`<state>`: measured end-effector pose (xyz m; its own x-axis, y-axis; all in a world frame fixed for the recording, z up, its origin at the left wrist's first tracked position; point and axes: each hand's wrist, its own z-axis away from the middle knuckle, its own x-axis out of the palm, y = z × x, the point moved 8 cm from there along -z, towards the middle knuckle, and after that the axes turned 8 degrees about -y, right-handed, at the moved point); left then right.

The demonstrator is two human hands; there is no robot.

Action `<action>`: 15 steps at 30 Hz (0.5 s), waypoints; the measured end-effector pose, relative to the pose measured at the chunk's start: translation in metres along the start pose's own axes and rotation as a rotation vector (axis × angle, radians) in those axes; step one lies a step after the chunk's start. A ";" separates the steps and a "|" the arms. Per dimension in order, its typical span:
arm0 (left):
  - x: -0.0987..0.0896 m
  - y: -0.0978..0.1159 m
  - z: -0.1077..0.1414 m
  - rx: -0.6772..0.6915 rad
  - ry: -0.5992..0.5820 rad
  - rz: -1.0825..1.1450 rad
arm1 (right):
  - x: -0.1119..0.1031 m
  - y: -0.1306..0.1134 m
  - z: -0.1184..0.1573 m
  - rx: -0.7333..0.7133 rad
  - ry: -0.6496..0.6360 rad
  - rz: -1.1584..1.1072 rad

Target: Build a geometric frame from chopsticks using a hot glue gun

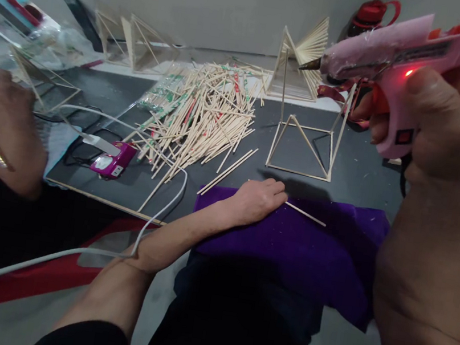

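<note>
My right hand (446, 112) is raised at the upper right, wrapped round the handle of a pink hot glue gun (403, 51). A red light glows on its side, and its metal nozzle points left. Low over a purple cloth (289, 239), my left hand (261, 198) is closed on a thin wooden stick (307, 214), which sticks out to the right. Just beyond stands a partly built stick frame (298, 174), with a square base and several sticks rising from it. A big loose pile of wooden sticks (207, 117) lies left of the frame.
Finished-looking stick models (294, 92) stand along the wall. A magenta power adapter (114, 160) with a white cable (176, 199) sits on the left, the cable crossing my left forearm. Another person's hand (2, 89) works at the far left. A red-lidded bottle (368, 14) stands behind the glue gun.
</note>
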<state>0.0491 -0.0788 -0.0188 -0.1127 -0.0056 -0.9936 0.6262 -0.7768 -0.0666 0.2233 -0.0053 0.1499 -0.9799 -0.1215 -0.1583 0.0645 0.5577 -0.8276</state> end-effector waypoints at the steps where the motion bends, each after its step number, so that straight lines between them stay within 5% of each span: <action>1: 0.001 -0.001 0.001 -0.013 -0.003 -0.002 | 0.001 -0.001 0.000 -0.022 0.021 -0.021; 4: 0.003 -0.005 0.007 -0.022 0.024 0.030 | 0.002 -0.003 0.002 -0.034 0.084 -0.018; 7: -0.010 -0.012 0.020 -0.031 0.175 0.129 | 0.003 0.000 0.002 -0.001 0.072 -0.027; 12: -0.071 -0.034 0.034 -0.215 0.540 0.239 | 0.000 0.003 0.002 -0.055 0.137 -0.075; 15: -0.103 -0.045 0.021 -0.384 0.537 0.318 | 0.000 -0.001 0.003 -0.080 0.157 -0.082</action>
<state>0.0163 -0.0570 0.0885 0.4517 0.1912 -0.8715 0.8029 -0.5131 0.3035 0.2235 -0.0079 0.1488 -0.9991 -0.0430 -0.0008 -0.0258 0.6151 -0.7880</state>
